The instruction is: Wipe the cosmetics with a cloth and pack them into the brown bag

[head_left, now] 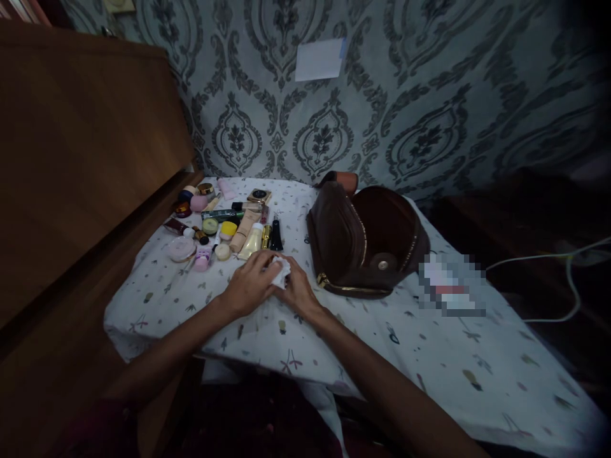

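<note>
Left hand [251, 283], right hand [300, 291]: fingers curled round white tissue [282, 275] | toward table's [363, 343] front edge | light, even grip seems best

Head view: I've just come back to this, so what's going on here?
A person's left hand and right hand are together over the patterned cloth, gripping a crumpled white wad; whether anything is inside it can't be seen. Just beyond and to the left lies a cluster of small tubes and jars. To the right, a brown bag sits unzipped and open; neither hand touches it.
</note>
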Demonstrator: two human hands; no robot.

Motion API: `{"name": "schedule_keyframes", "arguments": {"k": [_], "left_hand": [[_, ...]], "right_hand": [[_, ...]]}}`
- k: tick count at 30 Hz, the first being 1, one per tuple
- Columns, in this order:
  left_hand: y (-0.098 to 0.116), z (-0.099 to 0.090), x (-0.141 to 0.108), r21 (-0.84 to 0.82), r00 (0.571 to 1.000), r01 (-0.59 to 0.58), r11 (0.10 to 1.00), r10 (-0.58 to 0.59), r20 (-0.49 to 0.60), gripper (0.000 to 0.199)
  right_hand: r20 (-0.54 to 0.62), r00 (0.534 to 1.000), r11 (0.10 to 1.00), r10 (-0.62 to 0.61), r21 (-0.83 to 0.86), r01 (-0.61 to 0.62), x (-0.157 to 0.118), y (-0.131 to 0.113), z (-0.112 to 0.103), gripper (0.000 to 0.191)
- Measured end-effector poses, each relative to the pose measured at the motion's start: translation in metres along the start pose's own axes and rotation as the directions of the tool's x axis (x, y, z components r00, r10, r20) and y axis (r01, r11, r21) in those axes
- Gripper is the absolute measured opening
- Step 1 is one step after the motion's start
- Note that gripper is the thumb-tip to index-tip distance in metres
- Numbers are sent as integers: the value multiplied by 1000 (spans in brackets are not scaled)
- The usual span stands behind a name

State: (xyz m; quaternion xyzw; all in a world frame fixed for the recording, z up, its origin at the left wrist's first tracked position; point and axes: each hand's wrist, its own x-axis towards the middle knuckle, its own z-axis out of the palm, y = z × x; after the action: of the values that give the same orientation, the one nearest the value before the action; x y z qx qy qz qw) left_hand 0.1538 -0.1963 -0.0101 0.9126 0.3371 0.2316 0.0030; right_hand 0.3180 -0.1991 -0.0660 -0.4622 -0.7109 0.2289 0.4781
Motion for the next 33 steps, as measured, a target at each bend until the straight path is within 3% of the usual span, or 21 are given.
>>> {"name": "schedule_keyframes", "arguments": {"k": [11,23,27,31,33], "left_hand": [[1,-12,16,-33,984,177,984,-176,30,18],[-17,-20,30,-323,948,313,893,-314,50,23],[-34,-12,28,-548,909,375,748,-413,58,30],[-37,-10,22,-787,830,454,417,-520,204,39],[-35,-12,20,-828,817,454,328,-524,241,45]], "right_hand": [[20,1000,1000,-7,-26,7,0,-9,-1,22],[81,996,998,-22,-55,27,0,-3,1,53],[74,996,997,-43,-55,47,0,-5,0,66],[52,993,990,105,-99,-100,-1,-11,-1,57],[64,985,982,161,-113,-153,-1,-13,-1,52]]}}
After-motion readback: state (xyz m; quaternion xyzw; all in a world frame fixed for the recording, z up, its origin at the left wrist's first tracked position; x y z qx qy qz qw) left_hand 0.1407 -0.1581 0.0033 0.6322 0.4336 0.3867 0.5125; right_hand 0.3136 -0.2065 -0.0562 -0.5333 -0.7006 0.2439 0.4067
